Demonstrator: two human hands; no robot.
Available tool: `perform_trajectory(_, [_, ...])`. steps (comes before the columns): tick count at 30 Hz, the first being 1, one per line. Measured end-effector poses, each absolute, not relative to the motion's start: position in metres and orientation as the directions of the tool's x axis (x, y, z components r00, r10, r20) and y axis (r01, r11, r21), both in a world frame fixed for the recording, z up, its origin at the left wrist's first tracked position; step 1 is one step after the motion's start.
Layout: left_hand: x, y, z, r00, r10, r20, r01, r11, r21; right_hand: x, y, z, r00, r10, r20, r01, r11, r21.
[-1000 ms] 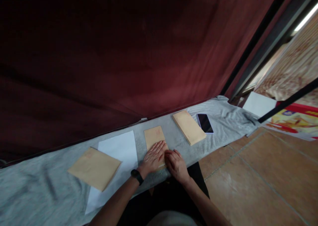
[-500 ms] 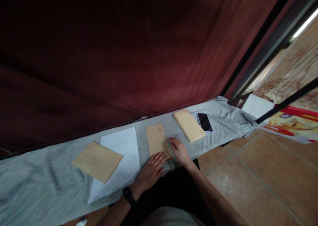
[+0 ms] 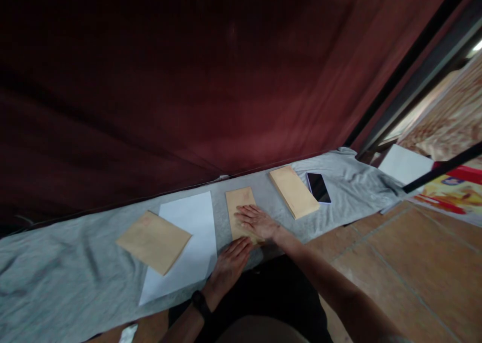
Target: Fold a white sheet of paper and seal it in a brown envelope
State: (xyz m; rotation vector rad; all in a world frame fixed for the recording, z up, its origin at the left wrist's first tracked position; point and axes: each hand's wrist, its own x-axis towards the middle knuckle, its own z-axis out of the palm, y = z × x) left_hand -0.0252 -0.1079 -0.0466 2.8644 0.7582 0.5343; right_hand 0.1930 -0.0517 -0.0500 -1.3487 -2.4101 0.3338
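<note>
A brown paper envelope (image 3: 235, 199) lies flat on the grey cloth in front of me. My right hand (image 3: 258, 221) rests across its middle with the fingers stretched out flat. At the envelope's near left corner lies my left hand (image 3: 231, 260), fingers extended and fingertips touching the paper; a dark band circles that wrist. To the left, another brown envelope (image 3: 154, 241) overlaps white paper (image 3: 194, 232). Right of my hands sits a stack of brown envelopes (image 3: 294, 191). My hands hide the near part of the middle envelope.
A phone (image 3: 318, 187) lies beside the stack on the grey cloth (image 3: 45, 277). Behind the narrow surface hangs a dark red curtain (image 3: 196, 97). At the right are a black bar (image 3: 444, 167), a white sheet (image 3: 406, 167) and a colourful box (image 3: 459, 192) above the tiled floor (image 3: 395, 272).
My right hand has moved left from the envelope's right edge onto its middle and flattened out. My left hand stays at the near edge. The view has shifted slightly.
</note>
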Motion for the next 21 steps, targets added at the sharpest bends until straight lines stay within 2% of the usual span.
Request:
perform_trajectory(11, [-0.022, -0.107, -0.053, 0.784, 0.523, 0.334, 0.456, -0.851, 0.261, 0.197, -0.008, -0.053, -0.298, 0.930, 0.215, 0.855, 0.360, -0.374])
perform_trajectory(17, [-0.023, -0.109, -0.052, 0.771, 0.536, 0.344, 0.476, -0.844, 0.249, 0.175, -0.042, -0.053, -0.524, 0.828, 0.199, 0.744, 0.559, -0.366])
perform_trajectory(21, [-0.023, -0.111, -0.050, 0.775, 0.538, 0.331, 0.483, -0.843, 0.237, 0.174, -0.057, -0.053, -0.602, 0.767, 0.223, 0.666, 0.636, -0.391])
